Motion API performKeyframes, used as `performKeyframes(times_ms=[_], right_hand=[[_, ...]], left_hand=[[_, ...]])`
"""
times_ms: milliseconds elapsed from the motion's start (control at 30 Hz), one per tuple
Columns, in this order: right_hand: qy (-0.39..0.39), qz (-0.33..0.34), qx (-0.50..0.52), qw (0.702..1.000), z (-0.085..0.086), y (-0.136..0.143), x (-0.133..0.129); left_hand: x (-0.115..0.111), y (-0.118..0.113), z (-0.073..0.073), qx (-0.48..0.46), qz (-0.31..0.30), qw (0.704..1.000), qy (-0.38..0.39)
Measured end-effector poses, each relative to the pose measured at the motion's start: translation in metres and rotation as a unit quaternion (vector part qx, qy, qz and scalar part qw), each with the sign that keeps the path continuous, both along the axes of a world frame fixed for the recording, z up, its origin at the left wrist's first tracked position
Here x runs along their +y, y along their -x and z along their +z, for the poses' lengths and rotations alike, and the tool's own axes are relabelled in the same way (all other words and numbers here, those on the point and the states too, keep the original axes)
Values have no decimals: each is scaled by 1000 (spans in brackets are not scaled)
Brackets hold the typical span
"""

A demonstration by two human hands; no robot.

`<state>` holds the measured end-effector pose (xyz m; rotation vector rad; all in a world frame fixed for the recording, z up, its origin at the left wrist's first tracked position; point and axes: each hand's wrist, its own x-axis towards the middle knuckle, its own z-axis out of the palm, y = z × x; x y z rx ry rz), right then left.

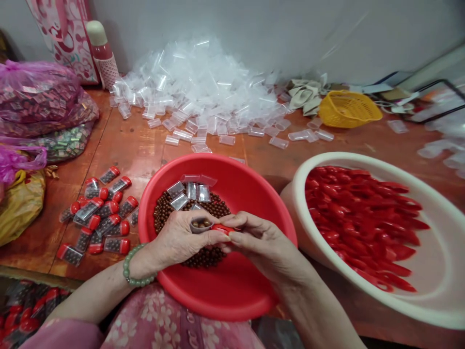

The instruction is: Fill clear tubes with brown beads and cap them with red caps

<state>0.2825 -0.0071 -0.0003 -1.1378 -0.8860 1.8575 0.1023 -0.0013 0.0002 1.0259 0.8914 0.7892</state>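
Over a red basin my two hands meet. My left hand is closed round a small clear container whose open end shows brown beads inside. The fingers of my right hand pinch a small red cap, right beside the container's mouth; my left fingertips also touch it. Below them in the basin lie many brown beads and several clear containers. A white basin on the right holds a heap of red caps.
Filled, red-capped containers lie left of the red basin. Behind it rises a pile of clear containers. A yellow basket stands back right, a bottle back left. Plastic bags fill the far left.
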Motion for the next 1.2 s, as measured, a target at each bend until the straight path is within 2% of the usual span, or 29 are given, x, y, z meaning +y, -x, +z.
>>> performKeyframes(times_ms=[67, 167, 233, 333, 400, 500, 633, 867, 1200], right_hand=[[-26, -13, -27, 999, 1, -1, -1], [-106, -44, -80, 990, 9, -4, -2], [-171, -85, -108, 976, 14, -2, 0], [-270, -137, -152, 941, 18, 8, 2], [-337, -124, -178, 916, 18, 19, 4], [-407, -66, -198, 889, 17, 32, 7], [-432, -46, -214, 875, 15, 37, 7], [-422, -81, -232, 873, 9, 32, 2], [-426, -2, -246, 871, 11, 29, 11]], left_hand=[[0, 0, 0, 3, 4, 1000, -9], [2, -1, 2, 4, 15, 1000, 9], [3, -1, 5, 2, 5, 999, 52], [5, -2, 10, -10, -45, 992, 121], [4, -3, 11, -21, -73, 988, 138], [2, -2, 9, -17, -87, 987, 137], [1, 0, 4, -1, -102, 985, 139], [6, 3, 7, -17, -106, 982, 153], [7, 4, 0, -12, -88, 994, 66]])
